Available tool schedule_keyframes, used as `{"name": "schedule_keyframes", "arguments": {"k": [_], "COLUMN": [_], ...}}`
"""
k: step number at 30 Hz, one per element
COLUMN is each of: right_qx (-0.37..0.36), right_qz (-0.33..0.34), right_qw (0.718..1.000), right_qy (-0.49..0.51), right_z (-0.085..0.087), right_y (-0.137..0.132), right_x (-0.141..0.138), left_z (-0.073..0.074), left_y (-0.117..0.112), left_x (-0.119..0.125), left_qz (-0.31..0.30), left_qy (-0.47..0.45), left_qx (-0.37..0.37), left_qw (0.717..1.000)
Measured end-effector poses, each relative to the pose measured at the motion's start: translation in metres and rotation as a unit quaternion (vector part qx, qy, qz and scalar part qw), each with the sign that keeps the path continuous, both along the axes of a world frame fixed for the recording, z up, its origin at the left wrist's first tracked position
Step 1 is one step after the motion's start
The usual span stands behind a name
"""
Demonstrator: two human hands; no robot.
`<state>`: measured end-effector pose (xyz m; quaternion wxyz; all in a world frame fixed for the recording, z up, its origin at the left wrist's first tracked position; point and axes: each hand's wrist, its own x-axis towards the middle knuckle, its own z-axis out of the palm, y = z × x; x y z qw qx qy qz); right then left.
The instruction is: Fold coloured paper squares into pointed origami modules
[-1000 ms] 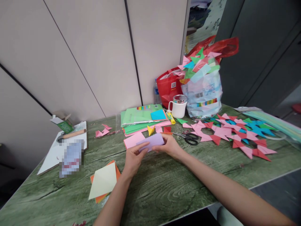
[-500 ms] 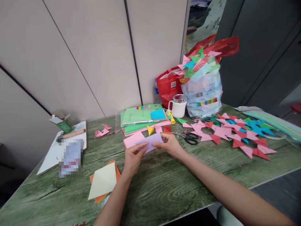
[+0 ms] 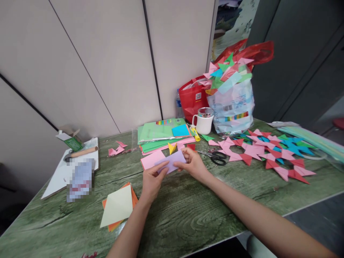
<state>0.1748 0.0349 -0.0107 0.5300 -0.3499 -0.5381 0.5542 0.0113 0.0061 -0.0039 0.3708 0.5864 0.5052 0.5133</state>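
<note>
A lavender sheet of paper (image 3: 174, 161), shaped like a long rectangle, is held up between both hands above the table. My left hand (image 3: 152, 179) pinches its left end with thumb and fingers. At its right end, my right hand (image 3: 194, 165) grips it, thumb in front and fingertips curled over the top edge. Behind the sheet lie pink paper squares (image 3: 152, 159) and a yellow folded piece (image 3: 172, 148). Black-handled scissors (image 3: 217, 157) rest just right of my right hand.
Cream and orange square sheets (image 3: 118, 208) lie left of my left forearm. Folded paper stars (image 3: 252, 150) spread across the right. Behind stand a white mug (image 3: 203, 123), a red bag (image 3: 192, 100) and a stuffed plastic bag (image 3: 233, 104). A white board (image 3: 60, 175) is at left.
My right fingers have shifted slightly at the top right corner of the lavender paper. Both hands keep hold of it in nearly the same place.
</note>
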Motion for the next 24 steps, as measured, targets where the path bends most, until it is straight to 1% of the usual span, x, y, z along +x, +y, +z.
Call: {"name": "schedule_keyframes", "arguments": {"k": [2,4,6,8,12,15,21,24], "right_qx": [0.029,0.059,0.085,0.096,0.073,0.070,0.038,0.011], "right_qz": [-0.012,-0.026,-0.031,-0.030,-0.042,-0.054,-0.018,0.014], "right_qw": [0.999,0.998,0.994,0.990,0.989,0.988,0.993,0.995], "right_qy": [0.005,-0.011,-0.058,-0.103,-0.124,-0.130,-0.115,-0.102], "right_z": [0.0002,0.0013,0.0027,0.0035,0.0020,-0.0007,-0.0025,-0.0007], "right_y": [-0.0024,-0.0049,-0.0066,-0.0070,-0.0064,-0.0068,-0.0079,-0.0068], "right_x": [-0.0002,-0.0001,0.0004,0.0012,0.0019,0.0015,0.0017,0.0034], "left_z": [-0.0002,0.0000,0.0007,0.0018,0.0037,0.0048,0.0077,0.0087], "left_y": [-0.0004,-0.0010,-0.0018,-0.0027,-0.0042,-0.0058,-0.0079,-0.0065], "left_x": [0.0006,0.0017,0.0027,0.0034,0.0037,0.0040,0.0049,0.0035], "left_qz": [0.003,0.003,0.005,0.008,0.006,-0.002,-0.018,-0.017], "left_qy": [-0.012,-0.027,-0.036,-0.036,-0.018,-0.012,-0.033,-0.045], "left_qx": [-0.001,-0.003,-0.009,-0.012,-0.014,-0.014,-0.029,-0.036], "left_qw": [1.000,1.000,0.999,0.999,1.000,1.000,0.999,0.998]}}
